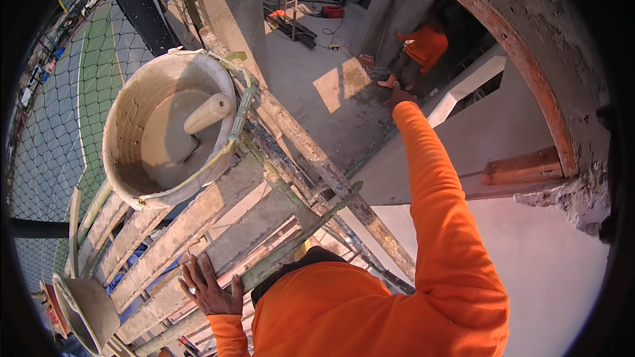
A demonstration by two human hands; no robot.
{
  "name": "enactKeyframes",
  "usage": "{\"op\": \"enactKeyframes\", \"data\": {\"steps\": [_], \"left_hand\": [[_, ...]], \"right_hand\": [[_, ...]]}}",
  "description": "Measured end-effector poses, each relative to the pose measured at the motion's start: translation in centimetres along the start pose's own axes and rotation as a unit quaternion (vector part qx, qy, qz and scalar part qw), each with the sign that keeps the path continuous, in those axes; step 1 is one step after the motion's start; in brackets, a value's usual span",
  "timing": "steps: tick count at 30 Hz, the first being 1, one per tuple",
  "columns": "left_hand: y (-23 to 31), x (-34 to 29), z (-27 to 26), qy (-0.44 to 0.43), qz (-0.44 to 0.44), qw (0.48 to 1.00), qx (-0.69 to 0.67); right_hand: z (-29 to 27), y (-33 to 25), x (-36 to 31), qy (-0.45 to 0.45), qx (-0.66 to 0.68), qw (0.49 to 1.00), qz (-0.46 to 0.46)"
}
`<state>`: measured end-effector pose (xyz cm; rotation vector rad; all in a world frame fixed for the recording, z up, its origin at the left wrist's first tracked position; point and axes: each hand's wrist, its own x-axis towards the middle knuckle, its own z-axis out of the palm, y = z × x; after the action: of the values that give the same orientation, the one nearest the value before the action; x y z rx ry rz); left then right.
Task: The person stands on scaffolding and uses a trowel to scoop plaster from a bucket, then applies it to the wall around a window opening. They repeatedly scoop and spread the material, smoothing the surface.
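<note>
On the slatted platform (188,231) the bucket (124,132) sits beside the pole (301,139), left hand (215,289) spread flat, probably bracing, right hand (399,96) outstretched, grip unclear from here, so best keep weight low

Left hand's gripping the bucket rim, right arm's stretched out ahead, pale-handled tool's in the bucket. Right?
Not quite: the left hand isn't on the bucket rim. The head view shows it lying spread on the slats, apart from the bucket. The right arm is stretched out ahead, and the pale-handled tool is in the bucket.
</note>
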<state>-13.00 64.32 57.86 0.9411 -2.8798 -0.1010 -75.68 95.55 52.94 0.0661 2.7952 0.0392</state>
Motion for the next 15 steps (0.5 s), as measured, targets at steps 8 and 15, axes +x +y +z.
{"op": "enactKeyframes", "data": {"steps": [8, 15], "left_hand": [[0.2, 0.3, -0.1, 0.004, 0.005, 1.000, 0.002], [0.3, 0.2, -0.4, 0.004, 0.000, 1.000, 0.003]], "right_hand": [[4.6, -0.2, -2.7, -0.037, 0.029, 0.999, -0.010], [10.3, 1.1, -6.3, -0.090, -0.030, 0.995, -0.020]]}}
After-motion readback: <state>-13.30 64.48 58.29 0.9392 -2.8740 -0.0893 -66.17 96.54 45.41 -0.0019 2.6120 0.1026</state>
